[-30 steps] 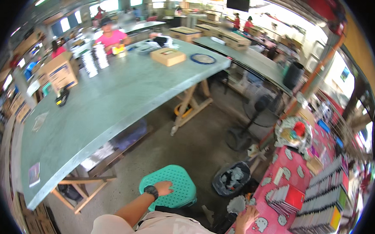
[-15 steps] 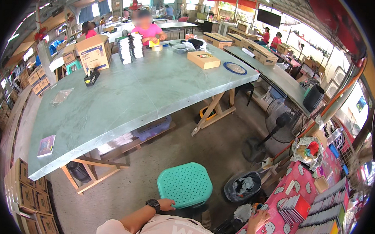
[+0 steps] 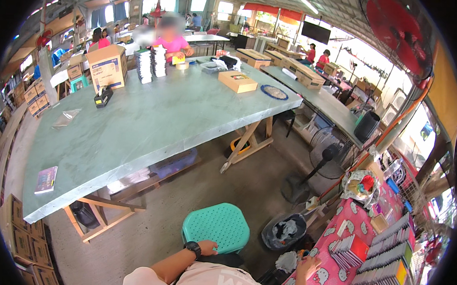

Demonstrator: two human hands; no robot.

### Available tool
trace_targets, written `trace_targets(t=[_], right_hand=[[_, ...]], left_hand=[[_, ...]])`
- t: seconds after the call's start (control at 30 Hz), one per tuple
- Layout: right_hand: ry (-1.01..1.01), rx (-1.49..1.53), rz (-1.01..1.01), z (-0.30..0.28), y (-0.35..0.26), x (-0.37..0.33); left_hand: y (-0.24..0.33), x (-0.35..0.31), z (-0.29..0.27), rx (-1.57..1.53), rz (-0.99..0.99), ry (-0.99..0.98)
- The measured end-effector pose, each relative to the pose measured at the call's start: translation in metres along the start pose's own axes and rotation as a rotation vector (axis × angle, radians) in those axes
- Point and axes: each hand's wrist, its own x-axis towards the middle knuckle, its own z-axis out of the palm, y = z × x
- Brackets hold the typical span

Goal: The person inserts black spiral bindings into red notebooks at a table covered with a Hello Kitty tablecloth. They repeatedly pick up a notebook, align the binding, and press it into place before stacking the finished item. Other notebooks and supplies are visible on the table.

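Note:
A turquoise plastic stool (image 3: 216, 224) with a perforated seat stands on the floor in front of me. At its near edge, the fingers of my left hand (image 3: 208, 247) are curled on the rim; a black watch (image 3: 192, 249) is on that wrist. My right hand (image 3: 308, 266) lies at the left edge of a table with a pink patterned cloth (image 3: 326, 246), fingers apart, holding nothing that I can see. To its right stand stacks of thin books (image 3: 350, 251), some with red covers, and more rows of books (image 3: 380, 279).
A large green-topped table (image 3: 132, 123) fills the left, with a small purple book (image 3: 46, 179), a tape dispenser (image 3: 103, 97) and a carton (image 3: 107, 68). A lined bin (image 3: 284, 231) and a standing fan (image 3: 309, 171) are right of the stool. A person in pink (image 3: 172, 46) works across the table.
The view has turned slightly to the right. My left hand has shifted a little rightward along the stool's near edge. My right hand stays by the pink cloth's edge.

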Motion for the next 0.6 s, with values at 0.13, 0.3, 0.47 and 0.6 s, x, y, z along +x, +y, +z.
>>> trace_targets(t=[0.13, 0.3, 0.47, 0.6], right_hand=[[-0.026, 0.005, 0.031, 0.005, 0.007, 0.001], [-0.022, 0.038, 0.089, 0.005, 0.009, 0.0], [0.163, 0.412, 0.123, 0.01, 0.02, -0.007], [0.27, 0.831, 0.432, -0.02, -0.008, -0.067]], left_hand=[[0.003, 0.014, -0.003, -0.019, 0.005, 0.013], [0.002, 0.036, 0.0, 0.014, 0.09, 0.009], [0.028, 0.056, 0.004, 0.105, 0.141, -0.188], [0.078, 0.078, -0.013, 0.177, 0.256, -0.251]])
